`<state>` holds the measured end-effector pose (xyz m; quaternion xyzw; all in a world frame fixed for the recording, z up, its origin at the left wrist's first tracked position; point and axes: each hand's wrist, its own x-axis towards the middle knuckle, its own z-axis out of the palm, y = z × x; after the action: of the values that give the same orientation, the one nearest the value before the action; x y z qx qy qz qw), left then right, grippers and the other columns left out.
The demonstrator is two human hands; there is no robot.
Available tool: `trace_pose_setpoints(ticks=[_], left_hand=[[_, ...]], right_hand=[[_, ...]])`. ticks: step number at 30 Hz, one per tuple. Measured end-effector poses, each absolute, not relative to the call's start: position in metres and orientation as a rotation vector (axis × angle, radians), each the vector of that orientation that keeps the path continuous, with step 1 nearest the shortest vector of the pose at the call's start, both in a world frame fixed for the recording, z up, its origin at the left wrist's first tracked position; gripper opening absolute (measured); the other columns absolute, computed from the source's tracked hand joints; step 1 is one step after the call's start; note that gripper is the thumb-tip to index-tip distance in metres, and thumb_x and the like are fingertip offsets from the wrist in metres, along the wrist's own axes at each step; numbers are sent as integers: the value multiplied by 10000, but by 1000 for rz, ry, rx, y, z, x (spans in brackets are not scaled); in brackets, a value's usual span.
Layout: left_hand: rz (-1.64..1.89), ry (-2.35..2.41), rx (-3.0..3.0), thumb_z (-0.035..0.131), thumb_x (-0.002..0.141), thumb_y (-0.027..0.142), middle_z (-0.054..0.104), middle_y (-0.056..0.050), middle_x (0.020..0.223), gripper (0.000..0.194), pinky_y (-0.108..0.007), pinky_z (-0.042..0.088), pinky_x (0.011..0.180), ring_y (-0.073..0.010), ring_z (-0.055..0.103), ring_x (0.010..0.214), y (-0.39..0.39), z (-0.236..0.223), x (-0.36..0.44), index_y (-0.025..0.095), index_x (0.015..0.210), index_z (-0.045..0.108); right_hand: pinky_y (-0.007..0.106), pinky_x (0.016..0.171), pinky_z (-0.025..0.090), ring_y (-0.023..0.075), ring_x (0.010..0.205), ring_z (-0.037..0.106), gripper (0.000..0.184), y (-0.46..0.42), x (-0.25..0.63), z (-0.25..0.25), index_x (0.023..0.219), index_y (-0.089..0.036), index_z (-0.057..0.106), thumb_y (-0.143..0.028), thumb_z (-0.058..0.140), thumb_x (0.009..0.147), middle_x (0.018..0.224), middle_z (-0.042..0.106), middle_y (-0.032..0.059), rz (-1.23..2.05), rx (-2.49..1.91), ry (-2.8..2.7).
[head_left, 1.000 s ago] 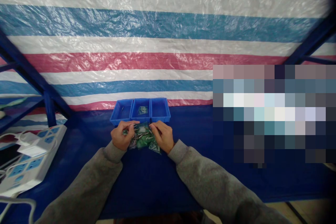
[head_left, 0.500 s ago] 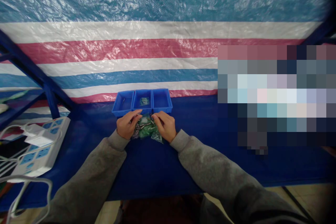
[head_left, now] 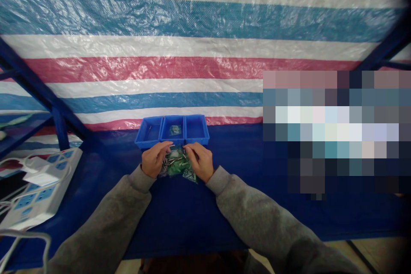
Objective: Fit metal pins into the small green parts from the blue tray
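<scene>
My left hand (head_left: 154, 159) is closed in a pinch at the left side of a pile of small green plastic bags (head_left: 176, 167). Whatever its fingertips hold is too small to name. Opposite it, my right hand (head_left: 201, 161) also pinches, with a small dark thing at the fingertips that I cannot make out. Between the hands, loose metal pieces like screws (head_left: 167, 163) lie on and beside the bags. Just behind stand three joined blue bins: the left bin (head_left: 148, 131) has a thin small piece in it, the middle bin (head_left: 173, 120) a small clear bag, and the right bin (head_left: 196, 130) shows only its floor.
A white power strip (head_left: 61, 197) with a plugged-in adapter and white cables (head_left: 41, 237) lies at the left on the blue table (head_left: 180, 222). A striped plastic sheet (head_left: 192, 68) hangs behind, between blue frame posts. The right side is pixelated.
The view has tilted slightly up, so the bins, bags and hands sit lower in the picture. Both hands stay pinched over the pile, with little other movement.
</scene>
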<state>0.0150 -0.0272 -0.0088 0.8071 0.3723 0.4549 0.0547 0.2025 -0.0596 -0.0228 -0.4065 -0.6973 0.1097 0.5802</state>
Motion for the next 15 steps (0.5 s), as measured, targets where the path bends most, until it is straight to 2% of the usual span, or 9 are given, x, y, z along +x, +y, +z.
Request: trace_pose_setpoints(ticks=[7,15], left_hand=[[1329,1156,2416,403,909,258,609,48,600,208,-190,441,515,-73,537,446,-27,-13,13,170,1045,534],[1257,1129,2420,351,924,269,521,82,485,215,-191,407,464,-75,503,393,-29,-8,16,161,1034,501]], right_hand=[[268,686,480,146,723,595,231,-58,200,-24,1050,-180,626,-230,456,902,813,641,52,264,-926,-1667],[269,694,481,145,757,596,197,-56,198,-27,1023,-192,638,-221,499,886,842,651,51,291,-853,-1723]])
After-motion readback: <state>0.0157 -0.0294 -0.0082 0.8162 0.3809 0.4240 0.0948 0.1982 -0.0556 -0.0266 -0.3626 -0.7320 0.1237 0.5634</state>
